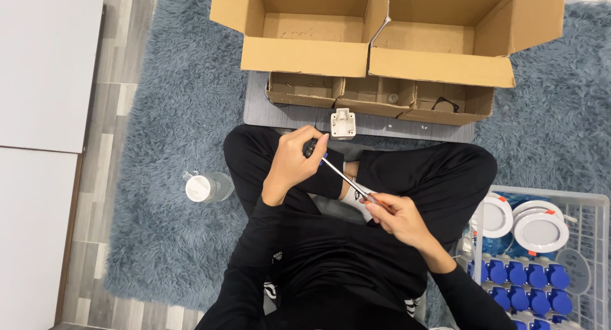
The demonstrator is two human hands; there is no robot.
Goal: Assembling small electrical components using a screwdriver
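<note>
My left hand (pixel 294 161) is closed around a small dark part (pixel 310 148) held above my crossed legs. My right hand (pixel 396 217) grips the handle of a thin screwdriver (pixel 347 181), whose shaft runs up and left so that its tip meets the dark part. A small white plastic piece (pixel 343 122) stands on the grey board (pixel 261 110) just beyond my left hand.
Two big open cardboard boxes (pixel 305 56) (pixel 445 66) stand ahead, with three small open boxes (pixel 379 96) in front of them. A clear bottle with a white cap (pixel 205 187) lies left on the blue shag rug (pixel 184 113). A white wire basket (pixel 598 241) at right holds round white lamps and blue parts.
</note>
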